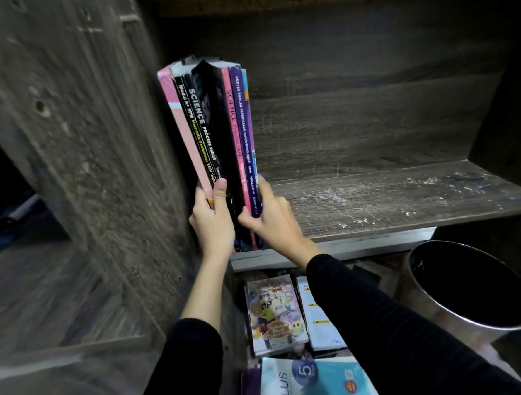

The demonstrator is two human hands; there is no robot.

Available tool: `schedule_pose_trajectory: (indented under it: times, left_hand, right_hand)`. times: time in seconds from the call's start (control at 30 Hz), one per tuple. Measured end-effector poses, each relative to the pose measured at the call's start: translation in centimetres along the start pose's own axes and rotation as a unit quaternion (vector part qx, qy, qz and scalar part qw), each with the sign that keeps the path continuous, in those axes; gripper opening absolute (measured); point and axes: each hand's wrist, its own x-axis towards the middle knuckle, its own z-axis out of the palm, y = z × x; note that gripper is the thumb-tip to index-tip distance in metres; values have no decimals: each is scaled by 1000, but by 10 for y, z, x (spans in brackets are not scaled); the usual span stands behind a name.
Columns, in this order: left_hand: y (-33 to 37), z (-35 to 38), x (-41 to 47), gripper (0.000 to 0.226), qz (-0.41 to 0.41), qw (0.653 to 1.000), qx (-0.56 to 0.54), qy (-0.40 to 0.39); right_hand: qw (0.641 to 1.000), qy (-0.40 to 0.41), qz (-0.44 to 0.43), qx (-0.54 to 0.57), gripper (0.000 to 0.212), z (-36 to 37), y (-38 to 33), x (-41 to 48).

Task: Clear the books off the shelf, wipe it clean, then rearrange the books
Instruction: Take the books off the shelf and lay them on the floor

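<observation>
Dark wooden shelf (375,196), dusty, bearing upright books (218,132) at far left against side panel. Left hand (213,221) and right hand (272,215), fingers clasping the books' near edges from either side.

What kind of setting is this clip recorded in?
Probably a home study corner or bedroom. A dark wooden shelf holds school workbooks gripped by the left hand and right hand; more books and a bin sit below.
</observation>
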Motion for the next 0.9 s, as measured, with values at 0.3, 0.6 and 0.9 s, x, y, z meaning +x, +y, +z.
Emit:
schedule_pose_trajectory:
  times: [0.3, 0.6, 0.9]
  left_hand:
    - [10, -6, -4, 50, -67, 996, -29, -58]
    - [48, -5, -57, 58, 154, 980, -120, -23]
    - [20, 20, -55, 75, 265, 962, 51, 26]
  right_hand:
    - [999, -8, 13, 34, 62, -23, -10, -37]
    - [998, -16, -47, 27, 71, -34, -14, -63]
    - [989, -39, 41, 140, 47, -32, 42, -23]
